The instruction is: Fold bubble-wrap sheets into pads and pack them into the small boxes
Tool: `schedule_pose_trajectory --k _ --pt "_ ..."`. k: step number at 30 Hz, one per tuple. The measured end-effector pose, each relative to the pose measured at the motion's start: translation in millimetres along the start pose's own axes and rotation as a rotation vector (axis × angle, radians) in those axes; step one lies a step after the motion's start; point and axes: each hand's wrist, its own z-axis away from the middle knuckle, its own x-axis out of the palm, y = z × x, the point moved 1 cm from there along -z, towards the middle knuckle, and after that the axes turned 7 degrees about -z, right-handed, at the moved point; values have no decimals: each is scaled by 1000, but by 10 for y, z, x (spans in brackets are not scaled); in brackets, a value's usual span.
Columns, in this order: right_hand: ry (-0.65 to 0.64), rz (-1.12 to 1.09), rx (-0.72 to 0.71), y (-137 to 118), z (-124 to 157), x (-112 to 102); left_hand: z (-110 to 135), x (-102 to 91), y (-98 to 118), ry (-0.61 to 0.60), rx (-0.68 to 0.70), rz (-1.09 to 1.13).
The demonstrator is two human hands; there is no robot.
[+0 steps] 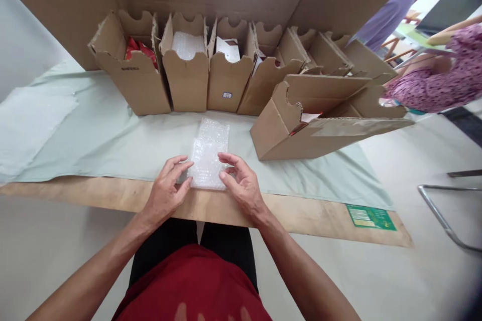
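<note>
A clear bubble wrap bag (208,158) lies flat on the pale green cloth, its near end at the table's front edge. My left hand (169,185) is at its left side, fingers apart and curved, the tips close to or touching its edge. On the other side my right hand (243,180) has its thumb and fingers spread, with the tips at the bag's right edge. Neither hand is closed round the bag. Whether the fingertips press on it I cannot tell.
Behind the bag stands a row of cardboard bins, one with red packets (141,52), another with bubble wrap (187,45), another with white cards (228,50). A cardboard box (293,135) stands at right. Bubble wrap sheets (33,120) lie at left. Other people are at far right.
</note>
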Motion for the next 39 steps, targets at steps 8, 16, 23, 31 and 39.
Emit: schedule_pose_trajectory --k 8,16,23,31,39 --pt "-156 555 -253 112 19 -14 -96 170 4 -15 102 -72" --pt "-285 718 -247 118 -3 -54 -32 68 -12 -56 219 -254" --pt "-429 831 -293 65 -161 -77 28 68 0 -69 179 -310" --pt "-484 822 -310 -54 -15 -236 -7 -84 20 -219 340 -303" --pt "-404 784 -320 -19 -20 -204 -113 -55 -25 -230 307 -83"
